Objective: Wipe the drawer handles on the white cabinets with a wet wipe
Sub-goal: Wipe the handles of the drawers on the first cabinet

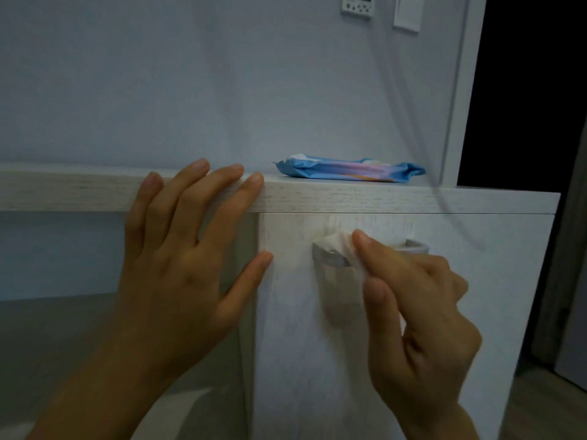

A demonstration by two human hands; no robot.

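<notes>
Where wipe [337,244] meets handle [328,258], right hand [419,312] pinches; pack [349,171] (blue) lies above.

No legible text, brand or number anywhere. Flat blue plastic wet-wipe pack [349,171] lying on pale wood-grain cabinet top [397,198]: pink and orange printing along the side, too blurred and dim to read. White wall-mounted control unit [356,6] at upper frame edge: cropped display, row of small buttons, characters too small to make out.
</notes>
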